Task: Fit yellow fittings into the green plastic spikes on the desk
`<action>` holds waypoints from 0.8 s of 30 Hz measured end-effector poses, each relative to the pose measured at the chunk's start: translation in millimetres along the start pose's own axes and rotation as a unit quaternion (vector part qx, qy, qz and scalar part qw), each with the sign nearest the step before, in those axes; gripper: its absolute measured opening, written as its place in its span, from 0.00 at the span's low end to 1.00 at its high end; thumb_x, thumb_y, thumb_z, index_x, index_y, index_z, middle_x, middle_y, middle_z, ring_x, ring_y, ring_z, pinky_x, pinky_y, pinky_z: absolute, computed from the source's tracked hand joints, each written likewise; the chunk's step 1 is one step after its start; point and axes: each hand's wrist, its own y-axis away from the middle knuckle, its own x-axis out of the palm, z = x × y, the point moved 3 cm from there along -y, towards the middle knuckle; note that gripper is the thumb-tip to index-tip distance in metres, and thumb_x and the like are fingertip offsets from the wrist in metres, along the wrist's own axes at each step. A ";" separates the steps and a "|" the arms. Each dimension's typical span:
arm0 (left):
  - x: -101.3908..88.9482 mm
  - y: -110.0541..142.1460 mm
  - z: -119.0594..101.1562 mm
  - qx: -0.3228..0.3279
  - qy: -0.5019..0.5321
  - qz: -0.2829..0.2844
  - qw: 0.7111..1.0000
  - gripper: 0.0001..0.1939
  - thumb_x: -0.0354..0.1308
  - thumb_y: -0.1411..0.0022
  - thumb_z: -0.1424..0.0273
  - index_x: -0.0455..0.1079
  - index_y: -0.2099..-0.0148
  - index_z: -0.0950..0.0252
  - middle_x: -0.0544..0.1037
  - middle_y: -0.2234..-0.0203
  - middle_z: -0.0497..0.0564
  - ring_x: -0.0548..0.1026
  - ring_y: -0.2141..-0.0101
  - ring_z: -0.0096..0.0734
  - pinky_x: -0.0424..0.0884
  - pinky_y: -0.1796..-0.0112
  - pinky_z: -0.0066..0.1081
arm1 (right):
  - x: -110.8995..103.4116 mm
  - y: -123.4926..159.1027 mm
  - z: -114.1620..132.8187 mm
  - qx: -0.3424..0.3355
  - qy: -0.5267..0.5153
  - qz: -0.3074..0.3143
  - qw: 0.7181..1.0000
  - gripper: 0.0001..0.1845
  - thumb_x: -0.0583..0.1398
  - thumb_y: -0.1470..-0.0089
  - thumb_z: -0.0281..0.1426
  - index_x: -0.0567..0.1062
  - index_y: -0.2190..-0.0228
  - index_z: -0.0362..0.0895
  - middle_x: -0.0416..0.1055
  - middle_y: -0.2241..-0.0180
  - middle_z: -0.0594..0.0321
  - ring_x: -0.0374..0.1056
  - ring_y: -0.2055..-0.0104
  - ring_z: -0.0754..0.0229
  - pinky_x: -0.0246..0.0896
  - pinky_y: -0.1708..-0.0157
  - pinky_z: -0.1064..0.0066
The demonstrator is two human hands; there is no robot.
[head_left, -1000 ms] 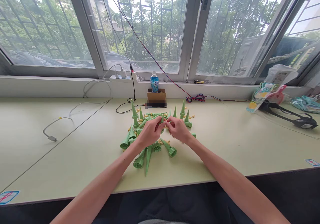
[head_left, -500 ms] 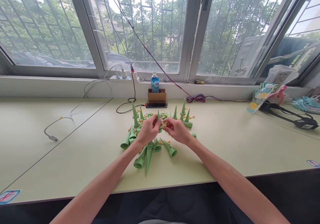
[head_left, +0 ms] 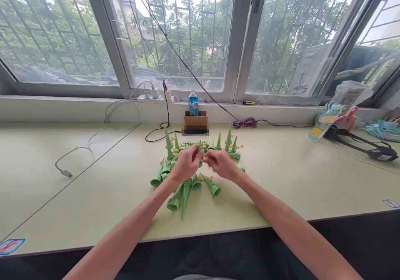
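Observation:
My left hand [head_left: 188, 161] is closed around a green plastic watering spike [head_left: 200, 146], its pointed tip upward. Pinched in the fingers of my right hand [head_left: 221, 163] is a small yellow valve [head_left: 205, 158], held against the spike's side; whether it sits in the hole there I cannot tell. More green spikes surround both hands: some stand upright, like the tall spike [head_left: 228, 136], and others lie down, like the spike [head_left: 211, 185] below my right hand. Small yellow valves [head_left: 240, 146] are scattered among them, partly hidden by my hands.
Behind the pile stand a small cardboard box [head_left: 196, 119] and a blue-labelled bottle [head_left: 193, 104]. A white cable [head_left: 73, 150] crosses the table on the left. A bundled cord [head_left: 245, 123], a black strap [head_left: 350, 140] and a bottle [head_left: 325, 123] lie toward the right.
Both hands stay together over the pile. The spike in my left hand has shifted slightly to the right, and my right fingers have closed in nearer to it with the valve.

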 end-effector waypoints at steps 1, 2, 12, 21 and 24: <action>0.3 0.1 0.5 0.002 0.000 0.001 1.000 0.13 0.49 0.33 0.63 0.58 0.70 0.63 0.66 0.79 0.45 0.60 0.78 0.25 0.57 0.78 0.26 | 0.6 0.0 0.0 -0.004 0.007 0.003 1.000 0.12 0.54 0.41 0.31 0.64 0.77 0.44 0.64 0.81 0.69 0.56 0.79 0.67 0.52 0.74 0.73; 0.6 0.2 1.0 0.004 0.000 0.003 1.000 0.13 0.49 0.33 0.63 0.58 0.70 0.63 0.67 0.78 0.46 0.60 0.78 0.25 0.58 0.77 0.26 | 1.3 -0.1 -0.4 -0.009 0.016 0.006 1.000 0.14 0.53 0.40 0.31 0.63 0.78 0.44 0.63 0.82 0.69 0.55 0.79 0.67 0.51 0.75 0.73; 0.6 0.6 0.6 0.014 0.006 0.007 1.000 0.11 0.48 0.32 0.62 0.63 0.66 0.63 0.70 0.75 0.48 0.64 0.76 0.27 0.62 0.74 0.27 | 5.8 -0.5 -10.2 -0.022 0.057 0.020 0.998 0.15 0.49 0.37 0.31 0.65 0.75 0.44 0.70 0.75 0.62 0.61 0.74 0.65 0.53 0.70 0.73; -2.1 -2.5 1.6 -0.023 0.009 -0.032 0.999 0.12 0.49 0.33 0.62 0.67 0.64 0.63 0.72 0.75 0.49 0.68 0.74 0.30 0.61 0.75 0.28 | 2.3 0.4 -0.7 -0.018 0.040 -0.002 0.999 0.12 0.54 0.38 0.35 0.69 0.71 0.44 0.67 0.78 0.66 0.58 0.77 0.65 0.52 0.74 0.73; -4.9 -4.0 1.9 -0.043 0.015 -0.049 0.998 0.13 0.50 0.34 0.62 0.67 0.67 0.64 0.71 0.78 0.47 0.67 0.77 0.28 0.61 0.75 0.28 | 2.0 0.5 -0.3 -0.021 0.018 -0.010 1.000 0.08 0.59 0.42 0.34 0.71 0.62 0.44 0.70 0.74 0.65 0.62 0.75 0.64 0.57 0.71 0.72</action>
